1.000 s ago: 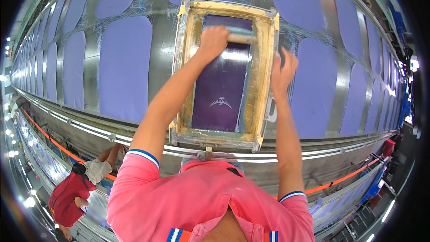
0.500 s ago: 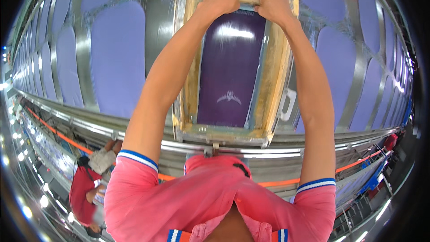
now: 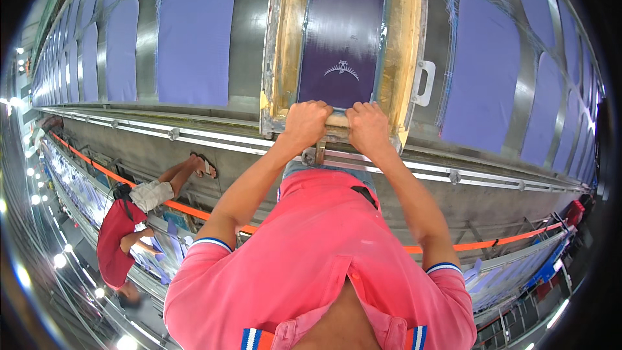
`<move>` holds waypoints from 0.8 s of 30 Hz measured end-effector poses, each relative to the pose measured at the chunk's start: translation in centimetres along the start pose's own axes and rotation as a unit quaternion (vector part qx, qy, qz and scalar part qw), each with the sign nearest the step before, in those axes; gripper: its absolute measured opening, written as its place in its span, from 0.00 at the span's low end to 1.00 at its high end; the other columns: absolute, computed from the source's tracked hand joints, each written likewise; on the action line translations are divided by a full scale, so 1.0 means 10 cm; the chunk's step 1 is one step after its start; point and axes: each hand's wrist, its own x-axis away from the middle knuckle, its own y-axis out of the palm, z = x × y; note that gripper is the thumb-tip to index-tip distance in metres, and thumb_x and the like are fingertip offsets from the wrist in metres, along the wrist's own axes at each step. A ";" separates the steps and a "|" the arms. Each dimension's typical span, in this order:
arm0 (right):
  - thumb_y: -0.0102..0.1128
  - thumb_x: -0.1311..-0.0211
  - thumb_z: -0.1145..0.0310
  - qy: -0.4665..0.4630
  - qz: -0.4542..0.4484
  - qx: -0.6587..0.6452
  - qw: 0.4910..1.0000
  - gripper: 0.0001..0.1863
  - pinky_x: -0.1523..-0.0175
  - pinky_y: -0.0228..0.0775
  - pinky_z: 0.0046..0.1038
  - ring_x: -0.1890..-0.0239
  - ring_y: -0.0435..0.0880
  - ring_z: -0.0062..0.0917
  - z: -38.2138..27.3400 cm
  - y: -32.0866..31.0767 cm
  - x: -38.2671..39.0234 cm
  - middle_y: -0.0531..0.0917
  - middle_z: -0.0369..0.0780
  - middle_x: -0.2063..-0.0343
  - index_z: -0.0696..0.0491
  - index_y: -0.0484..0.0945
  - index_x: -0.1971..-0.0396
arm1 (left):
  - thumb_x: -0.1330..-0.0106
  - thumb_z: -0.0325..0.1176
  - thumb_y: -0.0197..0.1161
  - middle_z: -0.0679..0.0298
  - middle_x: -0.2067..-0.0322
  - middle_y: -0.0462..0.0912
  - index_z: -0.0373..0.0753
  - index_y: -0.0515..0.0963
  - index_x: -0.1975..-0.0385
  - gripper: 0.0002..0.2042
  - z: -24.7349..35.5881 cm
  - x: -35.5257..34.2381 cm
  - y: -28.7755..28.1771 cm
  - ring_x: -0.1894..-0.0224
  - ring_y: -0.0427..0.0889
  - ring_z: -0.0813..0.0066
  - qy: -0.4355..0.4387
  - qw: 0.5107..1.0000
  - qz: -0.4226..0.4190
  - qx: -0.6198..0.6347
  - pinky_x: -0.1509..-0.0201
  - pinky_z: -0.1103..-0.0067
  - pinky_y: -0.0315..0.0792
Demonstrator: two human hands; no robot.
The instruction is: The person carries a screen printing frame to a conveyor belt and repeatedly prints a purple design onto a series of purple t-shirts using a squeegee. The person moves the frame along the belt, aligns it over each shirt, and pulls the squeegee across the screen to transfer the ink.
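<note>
A squeegee with a pale bar handle (image 3: 337, 119) lies across the near end of a screen-printing frame (image 3: 411, 32). My left hand (image 3: 307, 123) is closed around the handle's left part. The right part is gripped by my right hand (image 3: 367, 127), with a short gap between the hands. Beyond them stretches the frame's dark purple mesh (image 3: 343, 29), with a pale arched emblem (image 3: 341, 70) near my knuckles. My fingers and the frame's edge hide the blade. Yellowed tape and residue cover the frame's inner borders, and a white grip (image 3: 424, 83) sticks out on its right side.
Flat lavender panels lie in rows on the metal table, one (image 3: 193, 39) left of the frame and another (image 3: 483, 78) right. A metal rail (image 3: 220, 139) runs along the table's near edge. Behind me, a person in red (image 3: 120, 240) bends over another table beside an orange strip (image 3: 463, 247).
Both hands have pulled the squeegee from the frame's far end to its near end, toward my body. My elbows are now more bent. The view has shifted, showing more of the aisle.
</note>
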 end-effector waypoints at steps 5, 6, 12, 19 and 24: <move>0.60 0.53 0.71 0.029 -0.053 0.014 0.998 0.07 0.49 0.74 0.44 0.63 0.85 0.37 0.30 -0.26 -0.60 0.84 0.42 0.71 0.51 0.84 0.73 | 0.51 0.27 0.62 0.57 0.74 0.86 0.47 0.87 0.70 0.11 -0.17 -0.68 -0.40 0.68 0.86 0.54 -0.026 0.998 -0.053 -0.037 0.64 0.62 0.79; 0.59 0.53 0.71 0.039 -0.046 0.026 0.998 0.08 0.51 0.74 0.44 0.64 0.85 0.38 0.42 -0.38 -0.85 0.84 0.43 0.70 0.51 0.85 0.72 | 0.51 0.27 0.62 0.56 0.74 0.85 0.47 0.87 0.70 0.11 -0.27 -0.96 -0.46 0.68 0.86 0.54 -0.009 0.998 -0.026 -0.056 0.64 0.62 0.79; 0.58 0.54 0.67 0.068 -0.029 0.051 0.996 0.13 0.55 0.78 0.44 0.62 0.86 0.43 1.47 -0.96 -2.48 0.86 0.45 0.68 0.48 0.86 0.68 | 0.47 0.31 0.62 0.51 0.65 0.86 0.44 0.86 0.64 0.11 -0.70 -2.83 -1.11 0.60 0.86 0.53 0.001 0.994 0.000 -0.114 0.55 0.60 0.80; 0.62 0.55 0.65 0.091 -0.060 0.036 0.993 0.17 0.53 0.78 0.44 0.59 0.86 0.45 2.17 -1.36 -3.62 0.87 0.47 0.66 0.49 0.86 0.62 | 0.46 0.34 0.62 0.52 0.63 0.87 0.43 0.86 0.60 0.14 -1.03 -4.07 -1.56 0.59 0.87 0.53 0.004 0.993 0.009 -0.119 0.54 0.61 0.80; 0.64 0.56 0.65 0.107 -0.059 0.051 0.991 0.16 0.49 0.76 0.44 0.59 0.86 0.44 2.09 -1.25 -3.54 0.87 0.46 0.67 0.49 0.85 0.63 | 0.49 0.33 0.63 0.52 0.67 0.87 0.43 0.87 0.63 0.13 -1.03 -3.96 -1.46 0.61 0.87 0.53 -0.002 0.992 0.033 -0.123 0.56 0.61 0.80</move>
